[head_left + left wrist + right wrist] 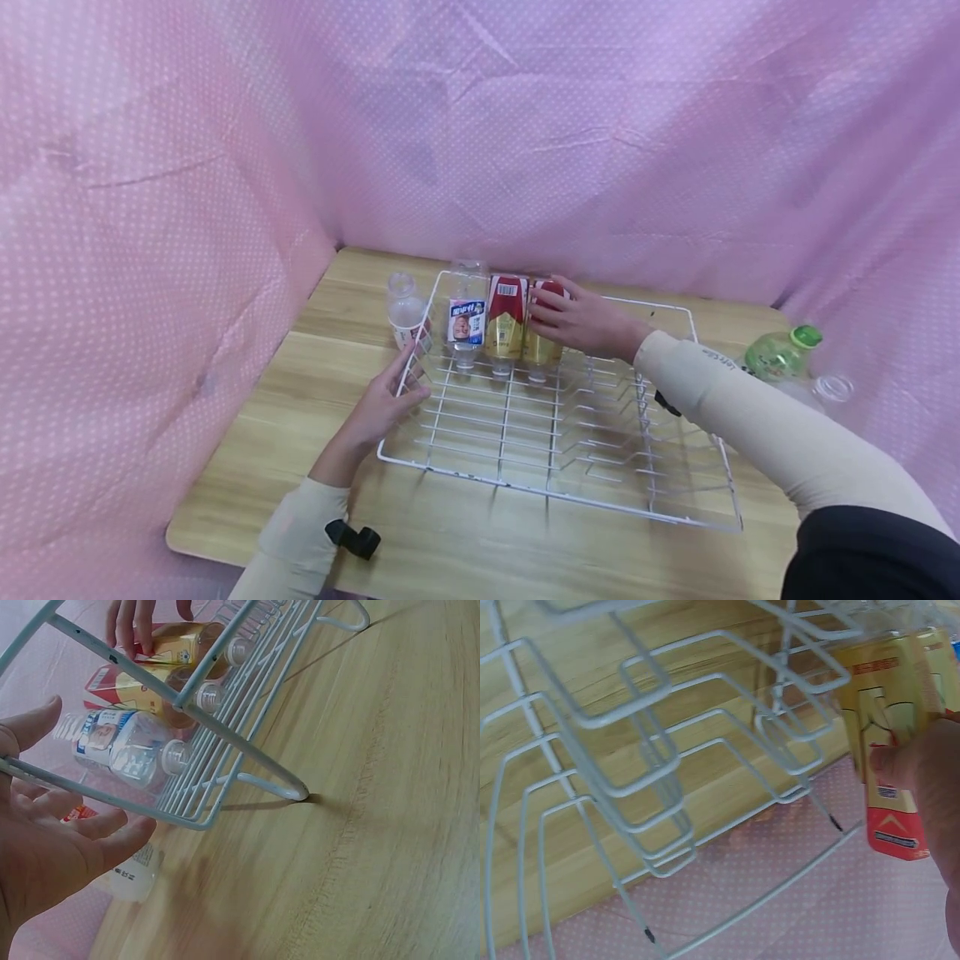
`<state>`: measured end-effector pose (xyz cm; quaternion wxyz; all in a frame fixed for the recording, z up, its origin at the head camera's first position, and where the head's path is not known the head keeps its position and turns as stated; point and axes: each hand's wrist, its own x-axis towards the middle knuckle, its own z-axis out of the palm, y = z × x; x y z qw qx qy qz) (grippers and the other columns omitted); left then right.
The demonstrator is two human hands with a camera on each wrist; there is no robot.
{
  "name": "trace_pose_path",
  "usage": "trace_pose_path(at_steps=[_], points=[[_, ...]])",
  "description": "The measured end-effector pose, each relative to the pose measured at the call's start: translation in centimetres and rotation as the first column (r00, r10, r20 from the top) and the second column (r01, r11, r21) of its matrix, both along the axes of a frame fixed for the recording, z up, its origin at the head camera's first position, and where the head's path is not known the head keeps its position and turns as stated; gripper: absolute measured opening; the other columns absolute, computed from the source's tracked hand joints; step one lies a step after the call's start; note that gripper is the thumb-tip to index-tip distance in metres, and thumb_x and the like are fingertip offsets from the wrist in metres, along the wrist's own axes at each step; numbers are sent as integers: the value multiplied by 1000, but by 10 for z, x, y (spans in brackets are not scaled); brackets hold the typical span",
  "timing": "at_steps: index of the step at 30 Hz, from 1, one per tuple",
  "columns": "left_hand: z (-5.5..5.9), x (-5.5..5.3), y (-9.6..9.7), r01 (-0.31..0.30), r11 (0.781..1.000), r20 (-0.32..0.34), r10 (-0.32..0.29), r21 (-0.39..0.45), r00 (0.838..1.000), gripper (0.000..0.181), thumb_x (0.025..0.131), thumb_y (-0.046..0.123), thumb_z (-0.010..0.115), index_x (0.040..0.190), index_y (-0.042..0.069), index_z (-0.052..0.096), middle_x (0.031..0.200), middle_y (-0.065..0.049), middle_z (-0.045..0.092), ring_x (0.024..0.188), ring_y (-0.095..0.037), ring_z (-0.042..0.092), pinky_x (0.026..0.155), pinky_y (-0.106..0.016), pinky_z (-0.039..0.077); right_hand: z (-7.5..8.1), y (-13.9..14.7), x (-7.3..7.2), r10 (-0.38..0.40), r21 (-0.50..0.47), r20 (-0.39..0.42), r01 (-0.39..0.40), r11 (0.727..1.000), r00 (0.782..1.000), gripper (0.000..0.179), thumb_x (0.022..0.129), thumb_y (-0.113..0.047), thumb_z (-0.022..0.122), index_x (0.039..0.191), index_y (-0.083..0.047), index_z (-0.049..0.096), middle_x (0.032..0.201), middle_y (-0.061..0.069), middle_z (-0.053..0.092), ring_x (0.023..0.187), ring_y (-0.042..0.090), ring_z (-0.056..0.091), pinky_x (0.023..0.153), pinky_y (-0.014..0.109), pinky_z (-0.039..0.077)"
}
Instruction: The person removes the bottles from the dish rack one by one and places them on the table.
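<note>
A white wire dish rack [600, 502] stands on the table. My left hand [382, 408] holds its left side, the rim wire lying between thumb and fingers. With my right hand [581, 321] I grip a bottle with a red and yellow label [542, 352] at the rack's back; the right wrist view shows my thumb against the label. Left of it in the rack lies a similar red and yellow bottle [504, 325], then a clear bottle with a blue and white label [467, 321]. All three lie side by side, their necks towards me.
Outside the rack's left side is another clear bottle [405, 308], close to my left hand. A green bottle [776, 354] and a clear bottle [813, 392] are on the right, partly behind my right sleeve. Pink dotted cloth [525, 150] hangs behind the wooden table [300, 400].
</note>
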<state>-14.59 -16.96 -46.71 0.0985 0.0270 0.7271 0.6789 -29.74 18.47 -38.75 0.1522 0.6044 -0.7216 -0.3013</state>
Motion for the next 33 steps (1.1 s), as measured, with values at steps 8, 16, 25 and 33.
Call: trace_pose_path(at_steps=[8, 16, 25, 33], points=[[0, 2, 0, -16, 1000, 50, 16, -11, 999, 84, 97, 6, 65, 163, 25, 16, 167, -14, 15, 146, -41, 30, 115, -48, 33, -14, 5, -4, 25, 4, -49, -25, 1000, 998, 84, 78, -19, 89, 150, -17, 46, 149, 17, 46, 143, 37, 34, 120, 58, 20], [0, -2, 2, -24, 1000, 58, 24, 6, 998, 84, 96, 4, 66, 163, 23, 18, 167, -9, 17, 146, -40, 29, 114, -46, 34, -18, 9, -8, 21, -2, -56, -21, 1000, 998, 79, 80, -19, 87, 149, -16, 49, 153, 14, 43, 145, 37, 32, 120, 58, 21], [5, -3, 4, -21, 998, 35, 23, -53, 999, 85, 95, 5, 66, 163, 23, 18, 165, -12, 23, 145, -41, 32, 110, -48, 40, -11, 19, -6, 9, -81, -9, -10, 997, 1000, 76, 79, -14, 86, 147, -13, 51, 150, 14, 48, 143, 36, 37, 119, 57, 24], [10, -3, 3, -14, 968, -41, 4, -251, 999, 86, 95, 17, 71, 163, 19, 19, 165, -16, 22, 146, -44, 28, 115, -60, 27, 5, 23, 5, 53, -251, 58, -37, 967, 997, 75, 76, -17, 87, 143, -10, 55, 144, 17, 53, 135, 35, 45, 112, 55, 37]])
